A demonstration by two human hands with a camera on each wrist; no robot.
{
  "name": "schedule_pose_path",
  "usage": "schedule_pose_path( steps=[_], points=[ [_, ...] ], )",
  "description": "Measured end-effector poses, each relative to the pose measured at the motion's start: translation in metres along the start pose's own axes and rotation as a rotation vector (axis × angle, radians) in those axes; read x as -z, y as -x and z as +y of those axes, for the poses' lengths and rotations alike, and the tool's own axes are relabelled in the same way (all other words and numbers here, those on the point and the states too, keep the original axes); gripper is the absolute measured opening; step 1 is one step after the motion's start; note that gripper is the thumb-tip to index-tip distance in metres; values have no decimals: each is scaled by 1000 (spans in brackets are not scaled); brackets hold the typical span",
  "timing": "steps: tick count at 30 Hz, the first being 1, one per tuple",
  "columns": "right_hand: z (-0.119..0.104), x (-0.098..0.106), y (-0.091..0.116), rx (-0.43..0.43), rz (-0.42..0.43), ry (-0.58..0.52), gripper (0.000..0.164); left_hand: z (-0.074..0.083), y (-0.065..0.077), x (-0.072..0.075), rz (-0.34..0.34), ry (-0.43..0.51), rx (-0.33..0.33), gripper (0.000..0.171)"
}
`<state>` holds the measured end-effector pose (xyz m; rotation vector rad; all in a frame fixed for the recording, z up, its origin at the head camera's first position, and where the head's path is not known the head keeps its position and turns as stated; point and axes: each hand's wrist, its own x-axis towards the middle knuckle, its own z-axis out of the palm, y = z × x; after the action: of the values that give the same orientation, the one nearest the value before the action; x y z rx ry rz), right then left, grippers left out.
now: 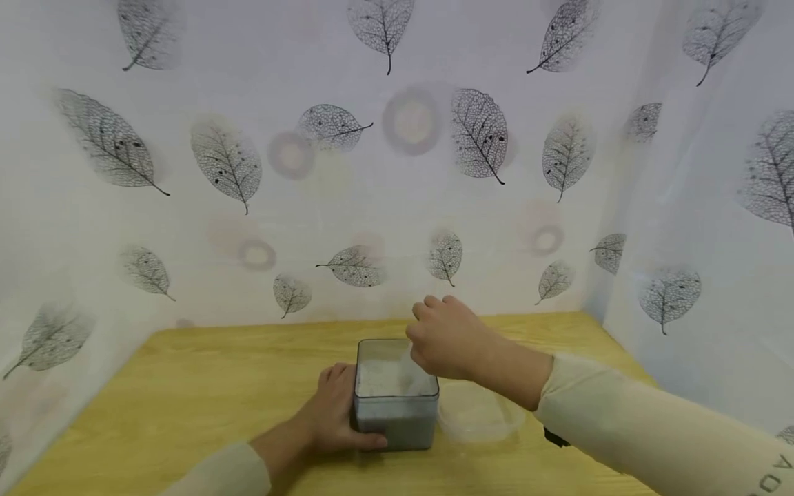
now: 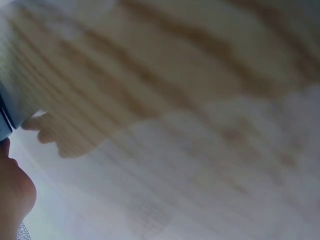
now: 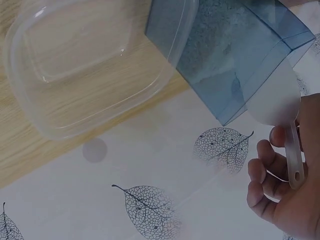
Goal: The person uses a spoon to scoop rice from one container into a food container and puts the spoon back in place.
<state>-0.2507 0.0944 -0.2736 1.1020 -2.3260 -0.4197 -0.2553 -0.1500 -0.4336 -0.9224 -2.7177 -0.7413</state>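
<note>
A square blue-grey see-through container [image 1: 397,421] stands on the table, its top uncovered and pale, powdery or grainy contents inside. My left hand [image 1: 335,413] grips its left side, with the thumb across the front face and the fingers toward the back. Above the container's right rim is my right hand [image 1: 449,341], curled round the handle of a whitish plastic scoop [image 3: 277,97]. In the right wrist view the scoop's bowl appears beside the container's rim; whether it holds anything cannot be made out. The left wrist view catches only a corner of the container [image 2: 15,107] and part of the hand.
A clear, shallow plastic box [image 1: 479,417] with rounded corners sits on the table just right of the container, partly beneath the right forearm. The wood-patterned table [image 1: 205,393] is enclosed by pale leaf-printed sheeting [image 1: 397,186] at the back and sides.
</note>
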Motion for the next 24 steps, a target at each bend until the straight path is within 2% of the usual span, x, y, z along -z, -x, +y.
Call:
schedule_pose_path(
  steps=[7,16,24],
  points=[
    [-6,1,-2,-50,-46,-2,26,2,1,6,14,4,1,112],
    [-15,-4,5,-91,-91,-57,29,2,0,5,-9,-2,12,115],
    [-22,-17,17,-207,-103,-226,22,3,0,3,-23,-16,9,114]
  ],
)
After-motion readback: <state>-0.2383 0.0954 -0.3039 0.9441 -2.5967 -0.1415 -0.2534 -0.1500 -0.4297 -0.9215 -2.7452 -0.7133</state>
